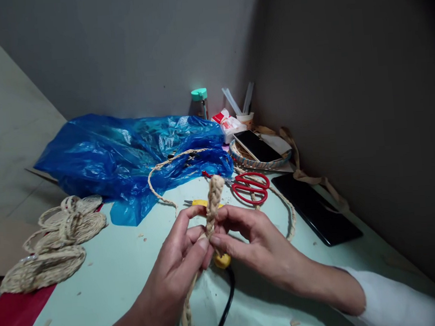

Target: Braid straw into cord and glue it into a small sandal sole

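Starting at the left edge of the table [109,277], three flat coils [54,243] of plaited straw lie overlapping, partly over a red strip [14,314] at the near left corner. Behind them a crumpled blue bag [126,150] covers the far left of the surface, with a thin cord [165,167] looped across its right end. A bottle [200,103] with a green cap stands against the far wall behind the bag.

At the near middle, the left hand [176,266] is closed on the braid [213,196], thumb and fingers pinched together at its lower part. The braid stands nearly upright between both hands, raised above the surface, and its tail hangs down past the near edge. The right hand [259,242] is also clamped on the braid, thumb and forefinger pressed to it from the right, just touching the left fingers. A yellow tool [222,261] lies under the hands, mostly hidden, with a black cable [224,305] running toward the near edge.

Right of the braid lie red scissors [250,187]. Behind them a woven tray [257,164] holds a phone [257,146]. A cup [244,117] stands in the far corner. A dark slab [315,206] lies along the right edge.
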The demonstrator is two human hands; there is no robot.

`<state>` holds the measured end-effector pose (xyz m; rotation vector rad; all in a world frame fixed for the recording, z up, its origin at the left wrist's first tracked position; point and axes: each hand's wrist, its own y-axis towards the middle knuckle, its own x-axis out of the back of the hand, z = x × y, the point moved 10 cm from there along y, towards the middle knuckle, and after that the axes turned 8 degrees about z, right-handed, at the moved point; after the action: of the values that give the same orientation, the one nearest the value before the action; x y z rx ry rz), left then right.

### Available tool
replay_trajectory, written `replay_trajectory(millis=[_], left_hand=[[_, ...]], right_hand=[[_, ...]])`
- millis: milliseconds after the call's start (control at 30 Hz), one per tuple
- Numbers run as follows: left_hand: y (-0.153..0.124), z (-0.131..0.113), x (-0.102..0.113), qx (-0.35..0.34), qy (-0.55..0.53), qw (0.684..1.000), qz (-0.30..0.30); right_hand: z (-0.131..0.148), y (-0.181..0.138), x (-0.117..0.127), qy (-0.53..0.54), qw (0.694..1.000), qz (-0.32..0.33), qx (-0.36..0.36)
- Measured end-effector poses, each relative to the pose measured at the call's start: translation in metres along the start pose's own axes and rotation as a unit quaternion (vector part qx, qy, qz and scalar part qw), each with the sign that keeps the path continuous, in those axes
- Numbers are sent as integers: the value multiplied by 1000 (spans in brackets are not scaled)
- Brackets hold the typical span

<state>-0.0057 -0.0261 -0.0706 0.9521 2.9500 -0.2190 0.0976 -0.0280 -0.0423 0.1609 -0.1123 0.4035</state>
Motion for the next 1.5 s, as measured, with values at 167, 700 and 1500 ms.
replay_trajectory(millis=[167, 700, 1500], left_hand=[[1, -10, 0, -17, 110, 994, -14], [-24, -61, -2, -226, 433, 858, -159], [-54, -43, -46, -369, 640, 662, -125]], right_hand=[[5, -3, 7, -109, 994, -12, -9], [-8, -2, -2, -15, 999, 28, -36], [-23, -6, 8, 216, 970, -82, -71]])
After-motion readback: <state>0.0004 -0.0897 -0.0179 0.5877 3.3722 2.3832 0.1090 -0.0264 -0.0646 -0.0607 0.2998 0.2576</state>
